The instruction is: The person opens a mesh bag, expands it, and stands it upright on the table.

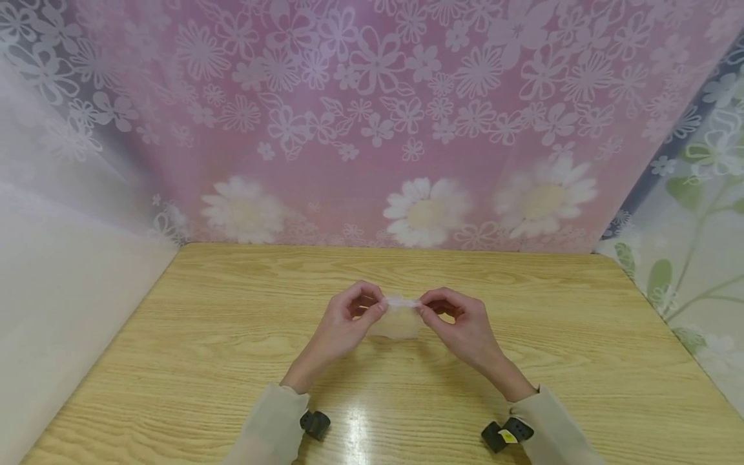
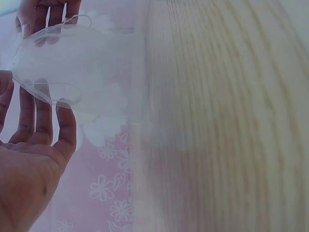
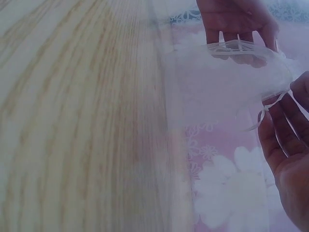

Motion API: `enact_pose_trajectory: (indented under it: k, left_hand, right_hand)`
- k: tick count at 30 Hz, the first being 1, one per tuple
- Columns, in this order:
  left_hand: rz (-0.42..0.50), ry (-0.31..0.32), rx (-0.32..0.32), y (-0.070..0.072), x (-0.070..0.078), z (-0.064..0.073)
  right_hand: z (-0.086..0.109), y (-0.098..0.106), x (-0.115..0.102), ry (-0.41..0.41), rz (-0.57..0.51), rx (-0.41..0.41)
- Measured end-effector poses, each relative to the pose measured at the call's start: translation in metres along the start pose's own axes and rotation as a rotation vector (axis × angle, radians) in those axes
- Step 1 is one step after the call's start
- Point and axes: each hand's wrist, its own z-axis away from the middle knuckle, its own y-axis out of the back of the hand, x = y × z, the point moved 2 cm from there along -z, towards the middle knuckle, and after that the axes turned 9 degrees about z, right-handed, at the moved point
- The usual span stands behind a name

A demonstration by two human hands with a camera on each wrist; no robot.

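A small sheer white drawstring bag (image 1: 398, 323) hangs between both hands over the middle of the table. Its gathered top edge is uppermost, and the lower part hangs flat. The left hand (image 1: 351, 318) pinches one top corner between thumb and index finger. At the opposite corner, the right hand (image 1: 462, 323) pinches the same edge. In the left wrist view the bag (image 2: 91, 63) is see-through, with fingers showing behind it and thin string loops at its rim. A loose white cord (image 3: 263, 116) dangles beside the right fingers in the right wrist view.
The wood-grain table (image 1: 203, 361) stretches out on all sides of the hands. Behind it hangs a pink curtain (image 1: 349, 174) with white flowers; pale sheets (image 1: 70, 258) flank the left side. Small black devices (image 1: 316, 425) sit at both cuffs.
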Motion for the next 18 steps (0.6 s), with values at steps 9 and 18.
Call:
enact_pose_trajectory:
  k: [9, 18]
  left_hand:
    - [0.007, -0.003, -0.003, 0.0004, 0.0, 0.0]
    - [0.014, -0.003, 0.001, 0.003, -0.0014, -0.0001]
  right_hand:
    - [0.0008, 0.0025, 0.0014, -0.025, 0.018, -0.002]
    - [0.0009, 0.0057, 0.0015, -0.017, 0.045, 0.004]
